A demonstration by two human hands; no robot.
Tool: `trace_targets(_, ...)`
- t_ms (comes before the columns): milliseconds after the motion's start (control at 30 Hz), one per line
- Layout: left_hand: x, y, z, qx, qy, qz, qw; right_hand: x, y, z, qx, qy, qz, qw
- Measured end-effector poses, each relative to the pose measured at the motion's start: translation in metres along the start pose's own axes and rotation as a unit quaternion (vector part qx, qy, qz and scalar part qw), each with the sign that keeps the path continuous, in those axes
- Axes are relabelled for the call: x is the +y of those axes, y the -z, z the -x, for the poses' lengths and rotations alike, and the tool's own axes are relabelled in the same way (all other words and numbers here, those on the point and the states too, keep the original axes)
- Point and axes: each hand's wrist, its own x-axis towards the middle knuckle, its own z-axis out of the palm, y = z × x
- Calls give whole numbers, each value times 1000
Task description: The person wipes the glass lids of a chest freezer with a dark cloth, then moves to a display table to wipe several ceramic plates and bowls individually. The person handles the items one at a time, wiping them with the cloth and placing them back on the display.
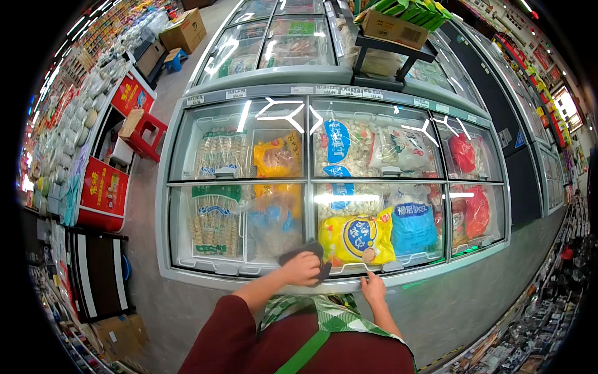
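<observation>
My left hand (302, 269) grips a dark cloth (306, 255) against the glass lid and front edge of a chest freezer (275, 284), near the frame bar between two lid sections. My right hand (373, 289) rests by its fingertips on the freezer's front rim, and nothing shows in it. Under the glass, a yellow food bag (357, 238) and a blue bag (414, 226) lie near the right hand. Skewered food in clear packs (214, 222) fills the left compartment, with orange-yellow bags (279, 156) beside it. A red bag (477, 210) is at the right.
Behind stands another glass-topped freezer (268, 75). A black stand (397, 46) holds a cardboard box (395, 29) with green packages. On the left are a red stool (145, 135), a red-fronted display counter (105, 189) and a cardboard box (120, 334) on the floor.
</observation>
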Motion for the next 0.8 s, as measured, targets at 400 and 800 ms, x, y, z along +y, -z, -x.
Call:
trace_targets(400,-71,28,-63,158,169,-74,970,5,-3,-8,-9,-19,17,1000)
trace_targets(800,6,-1,1,29,50,11,998,-14,6,-10,-23,-64,43,997)
